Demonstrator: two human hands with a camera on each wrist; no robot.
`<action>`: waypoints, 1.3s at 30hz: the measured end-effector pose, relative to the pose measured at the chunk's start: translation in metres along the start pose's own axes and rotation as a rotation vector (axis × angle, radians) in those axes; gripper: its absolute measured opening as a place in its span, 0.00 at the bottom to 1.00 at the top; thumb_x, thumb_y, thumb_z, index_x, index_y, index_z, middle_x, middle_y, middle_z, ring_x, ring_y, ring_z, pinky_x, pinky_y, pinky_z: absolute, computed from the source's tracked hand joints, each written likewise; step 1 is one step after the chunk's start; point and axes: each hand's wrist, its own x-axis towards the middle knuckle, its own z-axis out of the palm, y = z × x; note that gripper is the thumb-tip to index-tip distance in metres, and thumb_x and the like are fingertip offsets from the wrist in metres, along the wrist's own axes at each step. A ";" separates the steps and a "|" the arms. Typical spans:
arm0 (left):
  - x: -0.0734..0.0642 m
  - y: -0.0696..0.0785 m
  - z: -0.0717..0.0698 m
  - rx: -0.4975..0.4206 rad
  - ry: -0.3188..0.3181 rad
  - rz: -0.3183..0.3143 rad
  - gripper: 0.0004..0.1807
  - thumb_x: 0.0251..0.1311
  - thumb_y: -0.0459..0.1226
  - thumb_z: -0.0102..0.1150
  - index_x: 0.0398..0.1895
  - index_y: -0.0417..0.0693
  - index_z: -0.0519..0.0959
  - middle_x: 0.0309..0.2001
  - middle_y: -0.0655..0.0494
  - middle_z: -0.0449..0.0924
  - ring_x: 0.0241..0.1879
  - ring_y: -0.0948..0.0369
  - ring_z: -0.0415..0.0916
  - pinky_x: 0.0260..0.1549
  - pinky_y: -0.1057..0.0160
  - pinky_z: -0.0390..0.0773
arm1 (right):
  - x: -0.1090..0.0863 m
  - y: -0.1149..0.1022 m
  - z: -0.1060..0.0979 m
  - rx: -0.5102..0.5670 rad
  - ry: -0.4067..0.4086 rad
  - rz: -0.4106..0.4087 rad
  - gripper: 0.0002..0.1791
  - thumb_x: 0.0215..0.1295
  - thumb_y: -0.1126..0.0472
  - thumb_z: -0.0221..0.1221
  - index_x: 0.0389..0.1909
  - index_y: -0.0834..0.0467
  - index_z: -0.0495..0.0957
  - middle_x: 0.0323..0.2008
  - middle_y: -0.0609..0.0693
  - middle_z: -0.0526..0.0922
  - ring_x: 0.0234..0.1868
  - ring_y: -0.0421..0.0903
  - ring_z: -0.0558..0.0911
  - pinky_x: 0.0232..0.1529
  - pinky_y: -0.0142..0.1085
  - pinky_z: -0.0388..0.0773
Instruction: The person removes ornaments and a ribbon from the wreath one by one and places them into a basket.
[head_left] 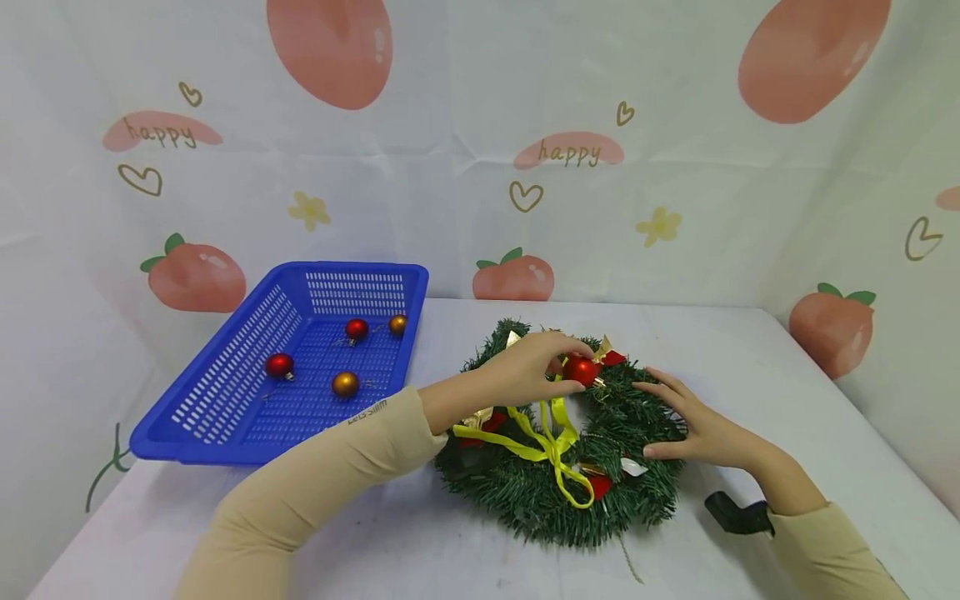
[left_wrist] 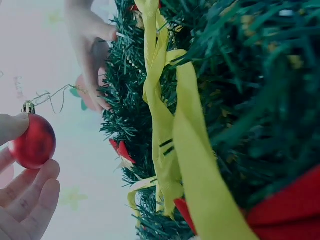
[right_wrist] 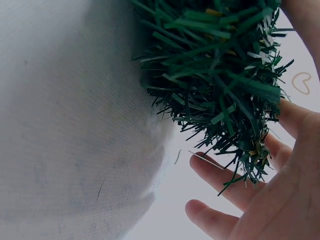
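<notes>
My left hand [head_left: 536, 367] pinches a red ball ornament [head_left: 581, 372] by its side above the wreath. In the left wrist view the red ball [left_wrist: 34, 142] shows its gold cap and a thin wire loop, between thumb and fingers. The green wreath [head_left: 637, 417] lies on the table, with a yellow ribbon bow [head_left: 553, 450], red and gold bows among its needles. My right hand [head_left: 701, 429] rests at the wreath's right edge, fingers spread. From the right wrist view, the fingers [right_wrist: 225, 185] stand around the green needles, extended along the outer side.
A blue plastic basket [head_left: 225, 454] stands at the left, holding red balls [head_left: 279, 365] and gold balls [head_left: 346, 384]. A white cloth [head_left: 420, 533] covers the table. Behind hangs a printed curtain [head_left: 450, 125] with fruit and hearts.
</notes>
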 end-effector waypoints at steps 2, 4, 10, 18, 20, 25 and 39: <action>-0.005 -0.002 -0.001 -0.006 0.006 0.009 0.23 0.61 0.37 0.58 0.59 0.43 0.70 0.55 0.47 0.74 0.50 0.54 0.77 0.49 0.66 0.78 | 0.000 0.000 0.000 0.002 -0.002 0.001 0.44 0.51 0.56 0.68 0.67 0.60 0.57 0.69 0.70 0.44 0.65 0.74 0.50 0.49 0.72 0.60; -0.009 -0.004 -0.003 -0.011 0.016 0.008 0.23 0.61 0.37 0.58 0.59 0.43 0.71 0.54 0.47 0.74 0.49 0.54 0.78 0.48 0.67 0.78 | 0.000 0.001 0.000 0.004 -0.005 0.002 0.44 0.51 0.56 0.68 0.67 0.60 0.57 0.69 0.69 0.43 0.66 0.74 0.50 0.49 0.72 0.60; -0.021 -0.009 -0.012 -0.013 0.078 -0.018 0.22 0.59 0.37 0.60 0.57 0.45 0.73 0.51 0.49 0.77 0.43 0.54 0.81 0.44 0.63 0.81 | 0.000 0.003 0.000 -0.004 -0.005 0.002 0.44 0.51 0.55 0.68 0.67 0.60 0.57 0.69 0.69 0.43 0.66 0.75 0.49 0.49 0.72 0.60; -0.042 -0.014 -0.028 -0.057 0.161 -0.039 0.22 0.57 0.35 0.62 0.57 0.44 0.73 0.52 0.49 0.78 0.39 0.60 0.82 0.43 0.65 0.81 | 0.001 0.002 0.000 0.002 -0.005 -0.004 0.44 0.51 0.56 0.68 0.67 0.60 0.57 0.69 0.69 0.43 0.66 0.75 0.49 0.49 0.73 0.59; -0.047 -0.015 -0.032 -0.058 0.178 -0.041 0.22 0.57 0.36 0.61 0.57 0.44 0.73 0.53 0.49 0.78 0.40 0.59 0.81 0.45 0.64 0.81 | 0.001 0.003 0.000 0.002 -0.005 -0.003 0.44 0.51 0.56 0.68 0.67 0.60 0.56 0.69 0.69 0.43 0.66 0.75 0.49 0.49 0.73 0.59; -0.057 -0.018 -0.040 -0.047 0.215 -0.045 0.22 0.57 0.37 0.62 0.57 0.44 0.73 0.52 0.49 0.78 0.42 0.56 0.81 0.47 0.61 0.81 | 0.001 0.003 0.000 0.002 -0.003 -0.001 0.44 0.51 0.56 0.68 0.67 0.60 0.56 0.69 0.70 0.43 0.66 0.75 0.49 0.49 0.73 0.59; -0.092 -0.026 -0.060 -0.051 0.336 -0.113 0.23 0.55 0.35 0.64 0.56 0.46 0.74 0.49 0.50 0.80 0.42 0.58 0.81 0.44 0.59 0.82 | 0.000 0.005 0.001 0.009 -0.005 0.001 0.45 0.51 0.56 0.68 0.68 0.58 0.56 0.69 0.69 0.42 0.66 0.74 0.49 0.48 0.73 0.60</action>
